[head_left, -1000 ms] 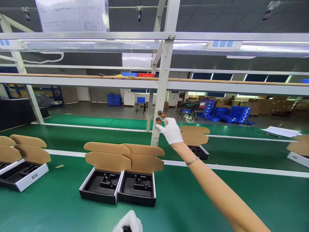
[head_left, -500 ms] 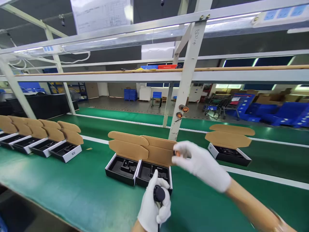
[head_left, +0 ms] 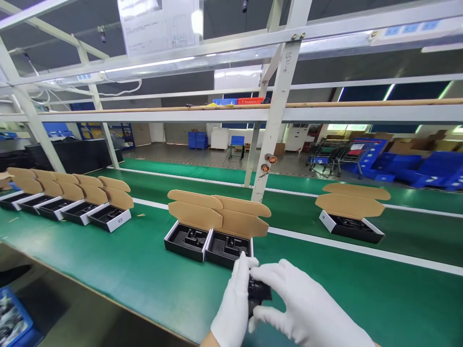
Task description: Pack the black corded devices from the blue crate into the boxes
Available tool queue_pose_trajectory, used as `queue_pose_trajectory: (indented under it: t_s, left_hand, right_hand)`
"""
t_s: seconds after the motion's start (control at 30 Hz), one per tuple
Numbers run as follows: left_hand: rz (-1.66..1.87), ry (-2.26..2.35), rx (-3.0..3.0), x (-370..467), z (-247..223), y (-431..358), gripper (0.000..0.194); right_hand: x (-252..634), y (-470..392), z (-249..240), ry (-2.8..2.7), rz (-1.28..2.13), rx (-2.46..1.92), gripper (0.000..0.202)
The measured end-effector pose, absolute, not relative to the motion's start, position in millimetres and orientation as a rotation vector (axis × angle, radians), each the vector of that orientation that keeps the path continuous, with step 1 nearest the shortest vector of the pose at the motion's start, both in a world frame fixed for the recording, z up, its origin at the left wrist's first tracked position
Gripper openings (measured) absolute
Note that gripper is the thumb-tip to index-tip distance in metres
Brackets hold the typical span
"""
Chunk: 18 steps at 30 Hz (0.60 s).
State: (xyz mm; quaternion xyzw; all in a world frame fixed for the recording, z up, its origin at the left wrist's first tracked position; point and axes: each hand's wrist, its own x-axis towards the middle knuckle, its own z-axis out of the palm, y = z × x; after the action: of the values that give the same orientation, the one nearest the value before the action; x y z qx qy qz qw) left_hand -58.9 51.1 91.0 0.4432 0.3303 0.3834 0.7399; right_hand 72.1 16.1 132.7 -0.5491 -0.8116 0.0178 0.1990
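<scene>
In front of the boxes, my two white-gloved hands are close together around a small black device (head_left: 259, 291). My left hand (head_left: 234, 300) grips it from the left, its fingers pointing up. From the right, my right hand (head_left: 307, 301) curls its thumb and fingers round the device. The palms and fingers hide much of it, so its exact kind cannot be made out. Just beyond the fingertips stands an open box (head_left: 220, 250) with a black inner tray and a raised brown lid. A similar open box (head_left: 186, 241) touches it on the left.
Several open boxes (head_left: 110, 218) line the left of the green table (head_left: 152, 270). Another open box (head_left: 350, 226) sits on the far right, beyond a white stripe. A white post (head_left: 273, 130) rises behind the middle boxes. At lower left is a blue bin (head_left: 16, 318).
My right hand has come down from beside the box lid to the device in my left hand. My left hand has turned, hiding the device's round black end. The view has shifted slightly.
</scene>
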Motion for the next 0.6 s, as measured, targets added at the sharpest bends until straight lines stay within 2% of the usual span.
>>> queue_pose_trajectory:
  t_s: [0.07,0.13,0.27,0.4,0.53,0.6]
  left_hand:
    - [0.927,0.785,1.143,-68.6,96.8,42.9,0.066]
    - [0.953,0.767,1.238,-78.9,99.9,43.4,0.073]
    - [0.887,0.575,1.138,-94.6,87.4,81.3,0.088]
    - [0.692,0.607,0.971,-88.6,44.4,118.7,0.096]
    - [0.458,0.631,0.964,-79.4,-1.1,96.9,0.099]
    - [0.348,0.632,0.987,-87.6,-14.5,74.4,0.09]
  right_hand:
    - [68.8,13.1,134.7,-2.266,-0.2,-1.516,0.033]
    - [65.9,10.9,139.8,-2.227,-0.277,-1.447,0.032]
    - [67.0,6.2,152.0,-2.132,-0.17,-1.322,0.04]
    - [71.0,2.4,152.7,-2.04,-0.159,-1.309,0.034]
    - [76.9,8.5,145.5,-1.925,0.036,-1.301,0.036]
    - [84.0,16.7,141.1,-1.881,0.155,-1.321,0.036]
